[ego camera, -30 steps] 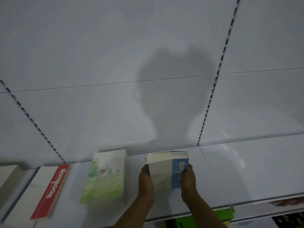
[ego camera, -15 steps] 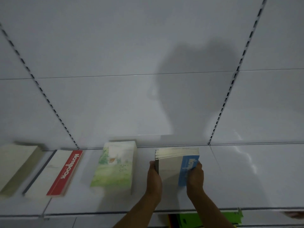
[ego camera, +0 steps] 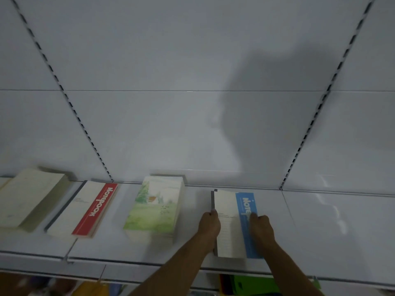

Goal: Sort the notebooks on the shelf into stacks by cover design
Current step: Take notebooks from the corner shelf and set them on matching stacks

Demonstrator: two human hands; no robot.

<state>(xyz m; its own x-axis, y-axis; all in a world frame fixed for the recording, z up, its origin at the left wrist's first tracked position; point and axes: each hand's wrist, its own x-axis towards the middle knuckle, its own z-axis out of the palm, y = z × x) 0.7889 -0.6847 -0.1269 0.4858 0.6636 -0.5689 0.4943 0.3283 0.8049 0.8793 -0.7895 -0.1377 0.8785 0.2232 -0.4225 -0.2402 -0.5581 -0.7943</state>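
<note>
Now the blue-and-cream notebook stack point(ego camera: 235, 223) lies flat on the white metal shelf point(ego camera: 320, 242), where half a second ago it stood tipped up on its near edge with the page ends fanned toward the back panel. Both hands have come down with it. The view has also swung a little, so more of the left end of the shelf shows than before.

From the head camera, the left hand point(ego camera: 210, 224) sits against the stack's dark spine side, fingers point(ego camera: 213, 212) curled over that edge and gripping it. The right hand point(ego camera: 261, 228) rests on the blue band, its fingers point(ego camera: 254, 216) bent onto the cover; they seem to hold the right edge, though blur makes the grip hard to judge. The top cover is cream on the left with faint ruled lines, and a blue strip on the right carries white lettering that the hand partly hides.

To its left, apart from it, lies the stack of green watercolour-landscape notebooks point(ego camera: 156, 208), with a small house painted on the top cover. Further left is the cream notebook stack with a red band point(ego camera: 85, 210) reading "Notebook" in white. At the far left sits a thick plain cream stack point(ego camera: 30, 199), angled and blurred.

Below the shelf edge, something bright green point(ego camera: 252, 285) shows on a lower level.
</note>
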